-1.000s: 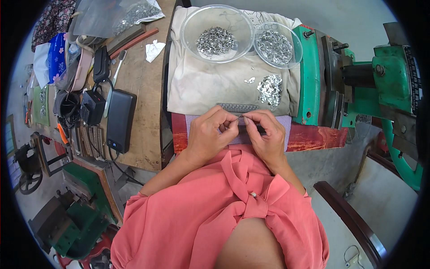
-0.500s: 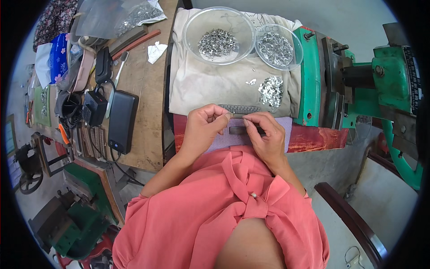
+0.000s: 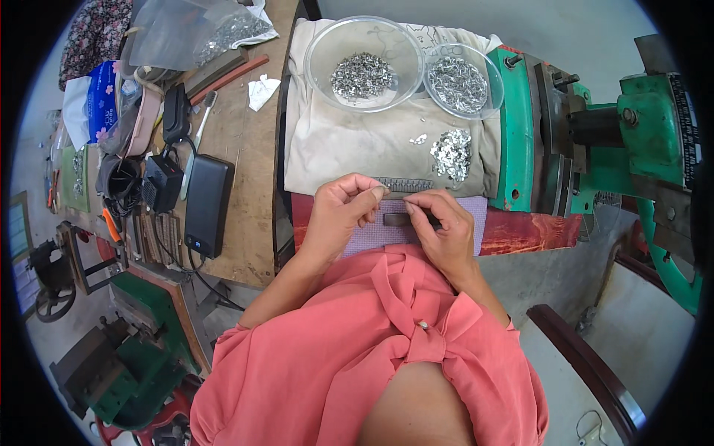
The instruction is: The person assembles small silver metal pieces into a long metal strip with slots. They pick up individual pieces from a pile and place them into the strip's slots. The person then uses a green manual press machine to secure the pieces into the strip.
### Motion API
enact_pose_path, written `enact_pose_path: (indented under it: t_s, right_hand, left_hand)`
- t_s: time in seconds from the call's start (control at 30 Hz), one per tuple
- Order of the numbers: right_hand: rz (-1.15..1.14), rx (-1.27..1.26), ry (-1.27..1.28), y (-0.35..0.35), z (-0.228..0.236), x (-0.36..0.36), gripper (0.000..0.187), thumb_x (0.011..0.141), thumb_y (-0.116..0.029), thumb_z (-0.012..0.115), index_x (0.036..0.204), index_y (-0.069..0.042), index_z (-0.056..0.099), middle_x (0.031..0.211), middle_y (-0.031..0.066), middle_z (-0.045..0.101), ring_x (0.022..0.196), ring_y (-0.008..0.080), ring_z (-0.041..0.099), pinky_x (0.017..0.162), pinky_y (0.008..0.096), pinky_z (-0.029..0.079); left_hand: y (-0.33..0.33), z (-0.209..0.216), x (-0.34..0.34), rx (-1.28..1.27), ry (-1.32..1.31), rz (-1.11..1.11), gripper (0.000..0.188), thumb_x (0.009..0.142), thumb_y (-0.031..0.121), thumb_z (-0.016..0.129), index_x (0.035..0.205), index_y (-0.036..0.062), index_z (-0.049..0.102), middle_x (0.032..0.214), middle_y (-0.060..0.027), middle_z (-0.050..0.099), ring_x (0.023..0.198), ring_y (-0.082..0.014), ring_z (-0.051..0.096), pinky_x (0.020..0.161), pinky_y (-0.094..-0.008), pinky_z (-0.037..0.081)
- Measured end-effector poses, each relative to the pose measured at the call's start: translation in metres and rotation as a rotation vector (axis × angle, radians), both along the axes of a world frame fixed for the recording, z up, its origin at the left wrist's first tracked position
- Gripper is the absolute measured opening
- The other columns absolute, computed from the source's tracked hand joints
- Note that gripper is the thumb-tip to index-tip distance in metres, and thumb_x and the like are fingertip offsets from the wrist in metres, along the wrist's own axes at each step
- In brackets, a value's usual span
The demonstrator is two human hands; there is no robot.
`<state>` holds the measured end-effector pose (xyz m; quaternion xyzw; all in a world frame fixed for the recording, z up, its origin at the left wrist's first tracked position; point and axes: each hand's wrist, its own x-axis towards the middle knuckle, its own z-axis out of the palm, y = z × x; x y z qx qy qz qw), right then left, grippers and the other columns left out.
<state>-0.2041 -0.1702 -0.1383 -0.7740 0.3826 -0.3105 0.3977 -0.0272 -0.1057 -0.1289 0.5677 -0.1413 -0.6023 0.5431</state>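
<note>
Both my hands meet at the near edge of the cloth. My left hand (image 3: pixel 343 212) is closed, thumb and forefinger pinched at the left end of a dark slotted metal strip (image 3: pixel 407 184); what they hold is too small to make out. My right hand (image 3: pixel 445 223) is also closed, its thumb and forefinger pinched just below the strip, and anything between them is hidden. A short dark bar (image 3: pixel 396 220) lies on the purple checked mat (image 3: pixel 372 236) between my hands. Small flat silver pieces (image 3: pixel 451 156) are heaped beyond the strip.
Two clear round tubs stand at the back: a large tub (image 3: pixel 316 70) and a smaller tub (image 3: pixel 497 85), both with small metal parts. A green machine (image 3: pixel 515 134) borders the right. On the wooden bench (image 3: pixel 249 149) at left lie a black power pack (image 3: pixel 208 204) and a toothbrush (image 3: pixel 201 119).
The whole view has shifted slightly. My hands keep nearly the same pinched pose beside the slotted strip, and the heap and tubs look unchanged.
</note>
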Motion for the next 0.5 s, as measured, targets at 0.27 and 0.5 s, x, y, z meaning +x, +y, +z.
enact_pose_path:
  t_s: [0.27, 0.5]
  right_hand:
    - [-0.002, 0.008, -0.003, -0.001, 0.004, 0.000, 0.010, 0.084, -0.002, 0.074, 0.094, -0.002, 0.072, 0.089, 0.0114, 0.070, 0.076, 0.0265, 0.069, 0.063, 0.0341, 0.054]
    - [-0.003, 0.003, -0.009, 0.001, 0.002, -0.001, 0.010, 0.085, -0.003, 0.074, 0.095, -0.003, 0.072, 0.089, 0.0113, 0.070, 0.076, 0.0265, 0.069, 0.063, 0.0344, 0.054]
  left_hand:
    - [0.005, -0.018, 0.010, -0.333, 0.417, -0.016, 0.014, 0.096, 0.019, 0.069, 0.094, 0.0080, 0.061, 0.084, -0.0025, 0.055, 0.070, -0.0119, 0.052, 0.059, -0.0251, 0.040]
    - [0.002, -0.020, 0.013, -0.491, 0.548, -0.045, 0.018, 0.096, 0.023, 0.070, 0.094, 0.0105, 0.057, 0.083, -0.0017, 0.050, 0.071, -0.0130, 0.049, 0.060, -0.0260, 0.039]
